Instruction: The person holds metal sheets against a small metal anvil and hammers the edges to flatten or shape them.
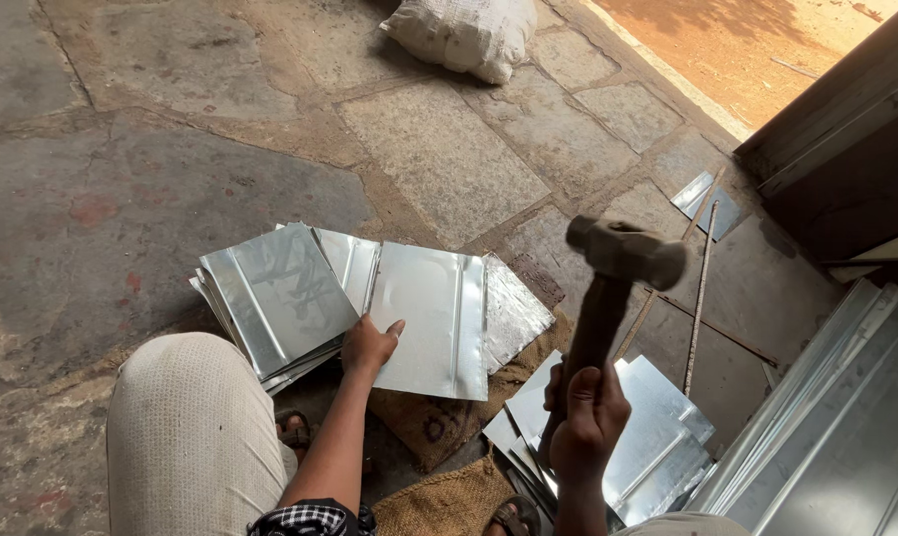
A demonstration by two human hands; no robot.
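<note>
Shiny metal sheet (431, 323) lies on burlap (439, 422) on the stone floor (122, 189); the left hand (368, 346) presses flat on its edge, fingers spread. The right hand (588, 417) grips a raised hammer (613, 273), fist closed round its handle.

Soft, shaded daylight covers the stone floor (171, 149) while hard sun burns the orange ground (757, 50) at top right, the metal sheets (429, 318) glare, and the raised hammer head (628, 250) is motion-blurred.
</note>
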